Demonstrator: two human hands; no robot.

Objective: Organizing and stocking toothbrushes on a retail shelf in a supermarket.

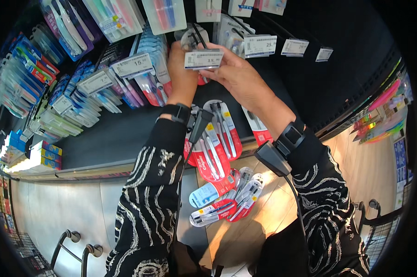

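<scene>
Both hands reach up to a hook with a price tag point(204, 60) at its front end. A blister-packed toothbrush point(194, 36) is between them, mostly hidden behind that tag. My left hand point(182, 74) grips the pack's left side, its fingertips out of sight. From the right, my right hand point(237, 74) holds the same pack, with fingers on both sides of the tag. Below my hands, red-backed Colgate toothbrush packs point(213, 152) lie overlapping on the dark shelf point(108, 138) and over its front edge. Another red-backed pack point(258, 128) lies by my right forearm.
Several toothbrush packs point(229, 204) lie in a pile on the floor point(281, 204). Hanging packs point(85, 88) crowd the left, with more hooks and price tags point(260, 46) at the right. Small boxes point(49, 155) stand at the shelf's left end. A black metal frame point(71, 246) stands lower left.
</scene>
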